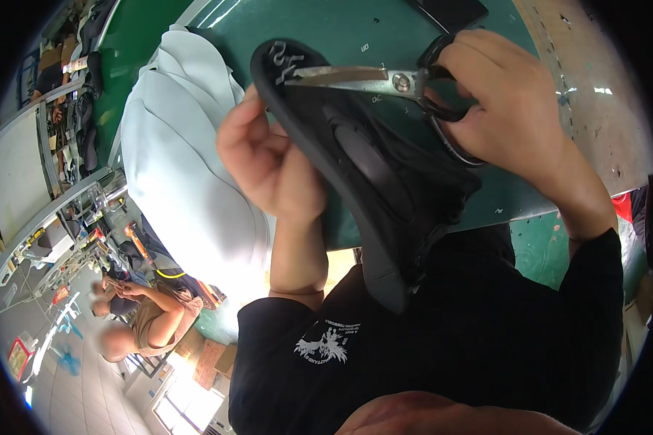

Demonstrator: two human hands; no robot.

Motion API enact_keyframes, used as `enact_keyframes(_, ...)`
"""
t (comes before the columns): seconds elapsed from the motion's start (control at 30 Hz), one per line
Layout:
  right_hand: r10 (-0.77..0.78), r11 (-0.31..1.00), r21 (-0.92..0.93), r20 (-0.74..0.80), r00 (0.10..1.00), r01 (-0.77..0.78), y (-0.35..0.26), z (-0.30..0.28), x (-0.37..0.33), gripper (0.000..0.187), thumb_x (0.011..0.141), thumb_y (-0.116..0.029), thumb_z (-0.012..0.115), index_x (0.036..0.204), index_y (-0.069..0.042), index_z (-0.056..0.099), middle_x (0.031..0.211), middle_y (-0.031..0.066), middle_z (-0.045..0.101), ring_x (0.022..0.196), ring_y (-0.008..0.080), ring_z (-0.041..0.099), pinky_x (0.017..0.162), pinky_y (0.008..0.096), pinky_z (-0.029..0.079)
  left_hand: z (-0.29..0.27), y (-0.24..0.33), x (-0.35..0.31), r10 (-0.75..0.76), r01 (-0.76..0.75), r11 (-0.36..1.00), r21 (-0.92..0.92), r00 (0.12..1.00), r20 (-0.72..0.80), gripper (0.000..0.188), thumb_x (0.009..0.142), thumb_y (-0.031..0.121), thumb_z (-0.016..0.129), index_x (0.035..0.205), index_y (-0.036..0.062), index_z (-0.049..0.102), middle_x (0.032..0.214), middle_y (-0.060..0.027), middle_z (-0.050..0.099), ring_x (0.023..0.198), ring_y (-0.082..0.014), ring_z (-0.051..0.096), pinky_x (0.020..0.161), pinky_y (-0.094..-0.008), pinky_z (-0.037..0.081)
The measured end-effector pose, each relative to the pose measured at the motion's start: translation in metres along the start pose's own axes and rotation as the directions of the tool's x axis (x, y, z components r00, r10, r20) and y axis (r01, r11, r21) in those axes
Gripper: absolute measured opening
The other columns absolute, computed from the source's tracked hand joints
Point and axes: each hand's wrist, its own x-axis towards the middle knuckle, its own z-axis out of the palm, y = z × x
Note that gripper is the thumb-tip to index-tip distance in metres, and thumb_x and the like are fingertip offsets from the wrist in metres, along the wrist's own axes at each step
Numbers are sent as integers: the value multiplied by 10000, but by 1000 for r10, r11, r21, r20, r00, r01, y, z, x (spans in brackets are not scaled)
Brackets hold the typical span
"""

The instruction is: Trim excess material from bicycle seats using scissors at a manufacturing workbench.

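My right hand (504,101) holds a pair of scissors (400,83) with steel blades and dark handles, its fingers through the loops. The blades point left, nearly closed, and their tips lie at the far end of a long black padded fabric piece (377,243). Pale threads or loops show on that end. The piece has a thick rim and a long slot-like opening; its kind is unclear. My left hand (272,163) grips its left edge near the far end, some fingertips hidden behind it. The near end of the piece hangs in front of my black shirt.
Stacked white sheets (181,138) lie left of my left hand on the green table (341,32). A dark flat object (453,11) is at the far edge, and small pale scraps dot the tabletop. Another person (159,319) sits at the lower left, near racks and tools.
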Motion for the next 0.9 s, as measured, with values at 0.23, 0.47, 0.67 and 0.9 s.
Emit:
enact_keyframes(0.23,-179,984,-23,-41,983,178,-25,1,9,332,579,-7,808,872,-31,654,819,94,629,714,297,634,597,362,501,-17,-1,11,-143,352,682,-641,924,355,838,1028,713,315,1471,5,386,1174,-241,626,973,-306,676,819,-407,589)
enact_keyframes(0.47,-121,981,-152,-4,993,119,-43,-8,1,338,625,11,815,924,23,658,856,123,628,709,265,631,583,337,504,-31,8,13,-18,151,866,-476,962,272,797,1048,701,249,1542,80,323,1237,-226,570,1053,-346,614,927,-457,538)
enact_keyframes(0.67,-19,990,-139,-42,999,13,-58,-15,-2,356,686,33,814,999,78,651,897,126,625,708,205,610,599,288,504,-40,12,10,150,-34,730,-682,982,112,742,1070,655,223,1606,142,214,1303,-237,563,1133,-355,602,1006,-480,501)
enact_keyframes(0.9,-140,982,-131,-9,990,138,-73,-8,6,368,657,65,775,1003,74,651,911,134,629,704,230,620,587,297,505,-43,6,16,271,-185,880,-437,952,142,736,1047,692,254,1607,217,207,1285,-209,564,1113,-359,603,996,-526,494)
